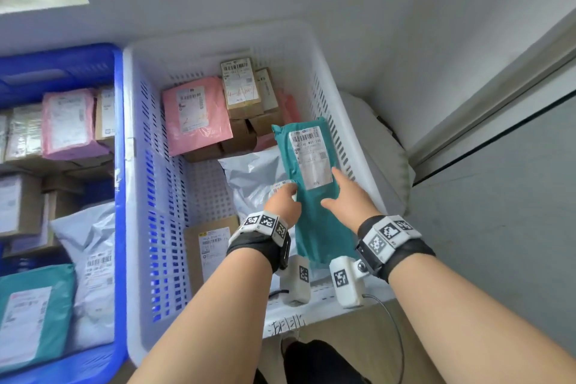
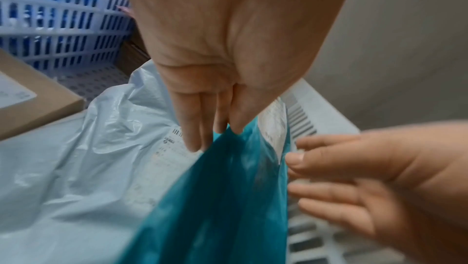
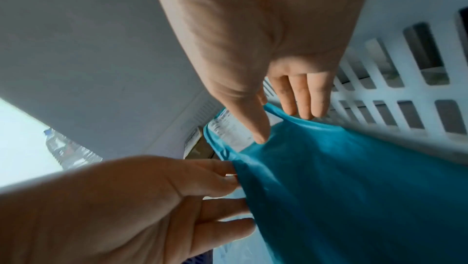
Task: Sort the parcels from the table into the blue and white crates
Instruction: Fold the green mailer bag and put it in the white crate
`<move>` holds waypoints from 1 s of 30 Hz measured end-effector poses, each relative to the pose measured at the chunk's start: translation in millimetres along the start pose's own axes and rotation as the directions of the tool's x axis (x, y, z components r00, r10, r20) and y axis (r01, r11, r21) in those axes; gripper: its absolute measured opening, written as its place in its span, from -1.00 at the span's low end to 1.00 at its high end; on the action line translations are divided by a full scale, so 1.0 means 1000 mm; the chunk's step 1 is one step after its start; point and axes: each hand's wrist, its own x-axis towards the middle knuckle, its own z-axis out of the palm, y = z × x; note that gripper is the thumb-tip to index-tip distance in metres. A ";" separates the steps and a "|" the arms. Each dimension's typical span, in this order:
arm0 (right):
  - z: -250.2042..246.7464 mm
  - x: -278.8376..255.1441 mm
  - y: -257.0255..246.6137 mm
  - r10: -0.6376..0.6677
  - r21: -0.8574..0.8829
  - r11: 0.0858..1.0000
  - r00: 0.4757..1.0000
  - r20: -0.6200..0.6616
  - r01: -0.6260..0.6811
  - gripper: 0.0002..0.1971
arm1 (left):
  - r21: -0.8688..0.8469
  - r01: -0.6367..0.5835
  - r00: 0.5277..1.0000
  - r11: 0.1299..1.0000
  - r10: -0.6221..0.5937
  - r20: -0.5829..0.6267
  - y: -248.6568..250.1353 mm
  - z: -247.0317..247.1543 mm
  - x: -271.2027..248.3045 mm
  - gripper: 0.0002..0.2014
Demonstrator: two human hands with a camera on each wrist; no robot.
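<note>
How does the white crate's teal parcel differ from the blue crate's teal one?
In the white crate, the teal parcel is long, narrow, slanted over a grey mailer, with the left hand and right hand on it. In the blue crate, the other teal parcel looks wider, lies untouched in the near corner. Both have white labels.

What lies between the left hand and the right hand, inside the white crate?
The teal parcel lies there: the left hand is at its left long edge, the right hand at its right one. The head view shows this plainly.
</note>
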 end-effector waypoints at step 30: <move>0.045 0.054 0.015 0.172 -0.518 0.855 0.959 0.226 -0.031 -0.09 | 0.827 -0.286 0.957 0.484 0.192 0.218 -0.021 0.022 0.081 -0.04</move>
